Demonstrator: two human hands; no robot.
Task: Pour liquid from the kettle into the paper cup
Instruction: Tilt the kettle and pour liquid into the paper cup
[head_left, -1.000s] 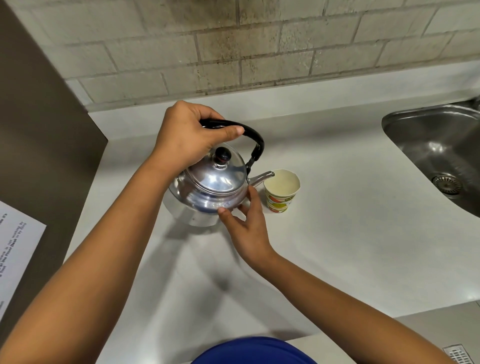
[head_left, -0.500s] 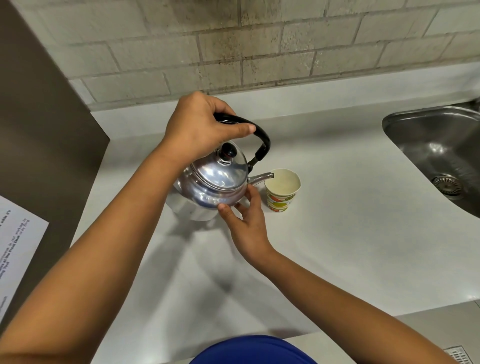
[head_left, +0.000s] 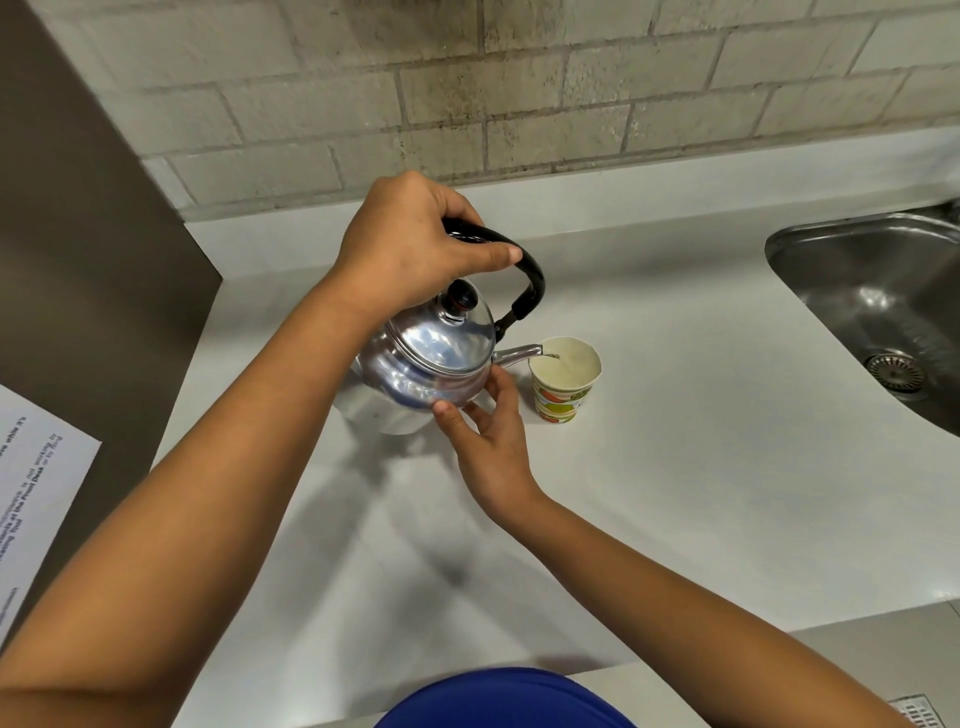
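A shiny steel kettle (head_left: 426, 364) with a black knob and black handle is tilted to the right above the white counter. My left hand (head_left: 410, 249) grips its handle from above. My right hand (head_left: 488, 441) touches the kettle's lower side with spread fingertips. The spout reaches over the rim of a small printed paper cup (head_left: 563, 382) that stands upright on the counter, and a thin stream of clear liquid runs from the spout into it.
A steel sink (head_left: 883, 306) with a drain is set into the white counter (head_left: 701, 493) at the right. A brown panel (head_left: 78, 249) with a printed sheet (head_left: 31, 514) stands on the left. A brick wall runs along the back.
The kettle has been lifted and tilted further to the right, its spout now over the cup's rim with liquid flowing. My right hand stayed at the kettle's lower side.
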